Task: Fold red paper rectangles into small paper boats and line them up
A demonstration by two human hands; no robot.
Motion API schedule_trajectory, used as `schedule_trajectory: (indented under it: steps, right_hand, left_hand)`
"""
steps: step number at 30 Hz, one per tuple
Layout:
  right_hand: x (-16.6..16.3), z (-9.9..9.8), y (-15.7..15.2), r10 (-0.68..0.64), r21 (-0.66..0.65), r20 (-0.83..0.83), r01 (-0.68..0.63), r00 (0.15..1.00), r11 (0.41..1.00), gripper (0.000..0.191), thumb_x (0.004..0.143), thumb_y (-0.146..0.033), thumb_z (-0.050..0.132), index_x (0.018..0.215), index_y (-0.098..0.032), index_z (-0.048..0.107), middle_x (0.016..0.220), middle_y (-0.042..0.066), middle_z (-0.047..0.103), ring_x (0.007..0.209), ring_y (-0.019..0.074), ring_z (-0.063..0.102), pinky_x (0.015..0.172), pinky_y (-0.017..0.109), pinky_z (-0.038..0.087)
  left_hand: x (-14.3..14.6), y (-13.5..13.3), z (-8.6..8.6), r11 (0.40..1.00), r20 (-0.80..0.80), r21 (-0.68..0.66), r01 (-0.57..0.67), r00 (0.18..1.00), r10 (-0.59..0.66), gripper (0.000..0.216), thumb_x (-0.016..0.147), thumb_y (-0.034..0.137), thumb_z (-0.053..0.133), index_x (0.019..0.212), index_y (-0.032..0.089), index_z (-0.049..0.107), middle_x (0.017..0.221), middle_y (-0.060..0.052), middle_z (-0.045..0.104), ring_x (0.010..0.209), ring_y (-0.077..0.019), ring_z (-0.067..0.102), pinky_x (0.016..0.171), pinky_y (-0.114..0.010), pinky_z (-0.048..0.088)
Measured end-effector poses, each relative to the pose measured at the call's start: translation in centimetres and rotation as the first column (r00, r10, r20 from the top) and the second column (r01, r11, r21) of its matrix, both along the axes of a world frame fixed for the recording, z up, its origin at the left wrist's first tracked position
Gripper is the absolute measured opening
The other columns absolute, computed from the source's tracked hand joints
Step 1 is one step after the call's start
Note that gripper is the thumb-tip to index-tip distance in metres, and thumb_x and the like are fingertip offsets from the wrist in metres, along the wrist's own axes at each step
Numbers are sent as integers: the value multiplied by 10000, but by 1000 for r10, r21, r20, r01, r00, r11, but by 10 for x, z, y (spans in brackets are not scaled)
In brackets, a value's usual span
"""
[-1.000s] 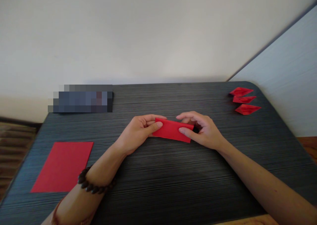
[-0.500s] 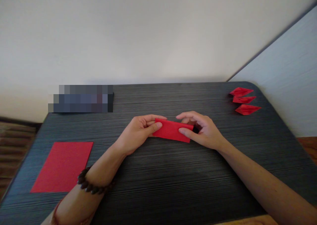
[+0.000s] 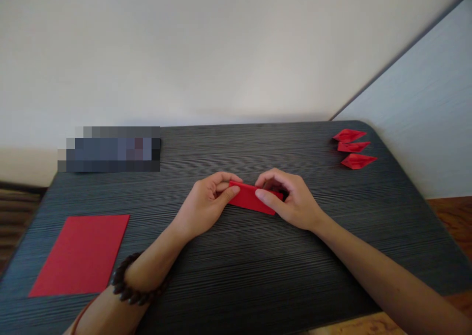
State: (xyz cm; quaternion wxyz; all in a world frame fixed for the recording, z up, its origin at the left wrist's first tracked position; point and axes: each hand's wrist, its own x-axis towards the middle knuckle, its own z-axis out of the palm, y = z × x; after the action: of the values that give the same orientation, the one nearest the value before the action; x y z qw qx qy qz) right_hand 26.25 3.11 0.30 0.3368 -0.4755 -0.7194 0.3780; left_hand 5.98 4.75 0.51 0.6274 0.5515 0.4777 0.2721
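Folded red paper [image 3: 249, 200], just one, sat between the left hand [image 3: 204, 204] and right hand [image 3: 297, 199], both pinched onto it. Three pointy red folds [image 3: 357, 161] lay off right, one red square [image 3: 81, 256] left.

Pixelated object [image 3: 114, 150] unidentifiable, folded paper [image 3: 248, 197] partly behind hands [image 3: 206, 204], forearms [image 3: 368, 261] cropped

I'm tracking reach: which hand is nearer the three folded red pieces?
Right. The right hand sits left of the folded red pieces, nearer the viewer; the left hand, farther left.
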Motion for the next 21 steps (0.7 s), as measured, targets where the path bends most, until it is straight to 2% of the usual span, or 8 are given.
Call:
schedule_trajectory:
  steps: [11, 21]
  right_hand:
    - [-9, 6, -5, -2, 61, 44, -1, 999, 998, 18, 793, -199, 605, 794, -187, 592, 752, 0, 562, 661, 110, 506, 594, 250, 411]
    - [-10, 4, -5, -5, 33, 45, 3, 999, 999, 42, 772, -183, 606, 738, -187, 583, 704, -17, 551, 618, 99, 489, 570, 244, 396]
  left_hand:
    - [6, -8, -1, 990, -77, 76, 122, 990, -116, 174, 866, 325, 546, 948, 176, 580, 750, -6, 707, 651, -139, 607, 592, -232, 414]
    - [6, -12, -3, 977, -149, 156, 145, 981, -122, 175, 869, 334, 542, 952, 187, 586, 721, -1, 711, 609, -141, 591, 581, -247, 406]
